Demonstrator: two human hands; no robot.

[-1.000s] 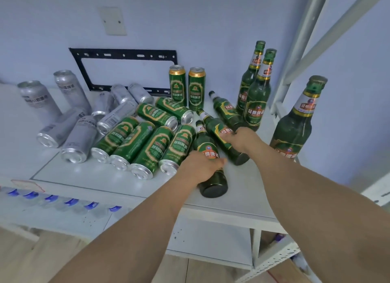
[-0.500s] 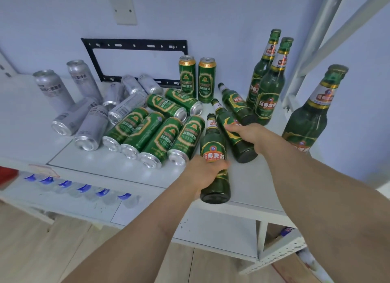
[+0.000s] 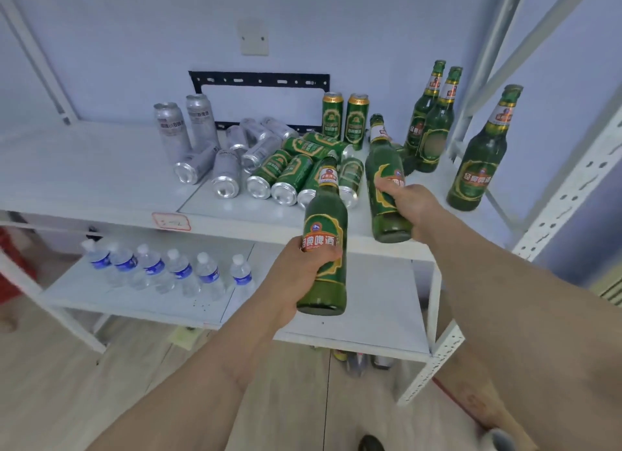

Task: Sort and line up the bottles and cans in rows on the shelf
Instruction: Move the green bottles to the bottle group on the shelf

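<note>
White shelf (image 3: 101, 168) below; left hand (image 3: 296, 272) and right hand (image 3: 409, 208) each clamp a green beer bottle (image 3: 324, 228) upright for standing in rows.

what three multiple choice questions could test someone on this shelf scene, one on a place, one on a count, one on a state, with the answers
1. Where do the clear water bottles stand?
A. on the lower shelf
B. on the floor
C. on the top shelf among the cans

2. How many green cans stand upright at the back?
A. five
B. none
C. two

3. What is the left hand doing?
A. resting flat on the shelf
B. gripping a green bottle lifted clear of the shelf
C. hanging empty

Answers:
1 A: they stand in a row on the lower shelf, under the cans.
2 C: two stand side by side by the wall; the other green cans lie on their sides.
3 B: its fingers wrap round a green bottle held up in front of the shelf edge; the right hand grips another.
</note>
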